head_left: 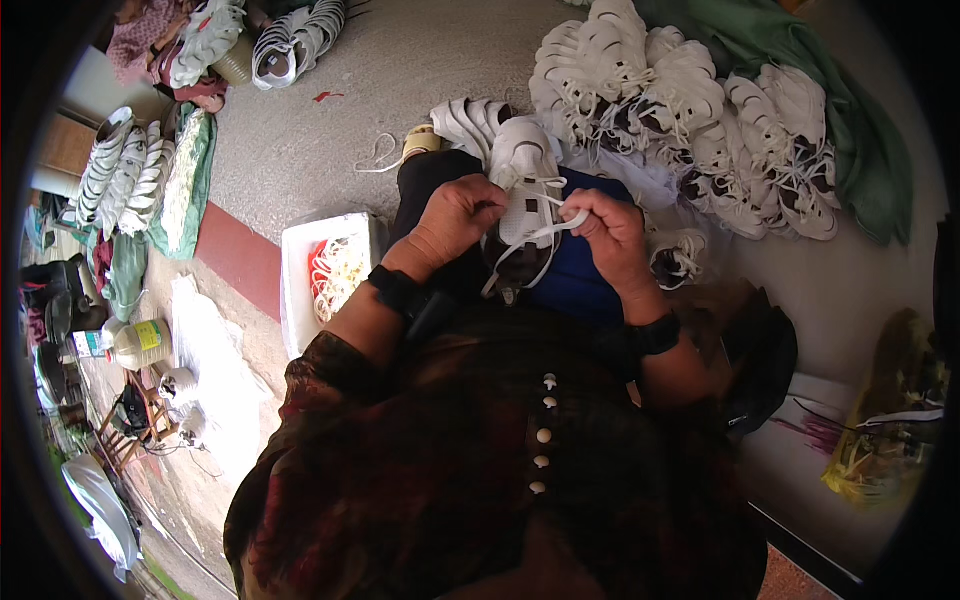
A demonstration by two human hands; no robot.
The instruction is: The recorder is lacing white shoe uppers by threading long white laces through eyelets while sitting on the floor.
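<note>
A white lace-up shoe (523, 154) lies across my lap, its toe pointing away from me and its dark inner lining facing me. My right hand (612, 235) is closed at the right of the shoe, pinching a white shoelace (541, 234) between thumb and fingers. The lace runs from that pinch across the shoe's opening, with part of it threaded through the upper. At the shoe's left side my left hand (458, 212) is closed with fingertips pressed together; what they hold, if anything, is too small to make out. Blue cloth (578, 290) lies under the shoe.
Left of my lap stands a white box (300, 270) with laces inside. White shoes (650, 80) are heaped at the far right beside green cloth (850, 130). More shoes (470, 125) lie just beyond my knees. Another person (150, 35) is at the far left.
</note>
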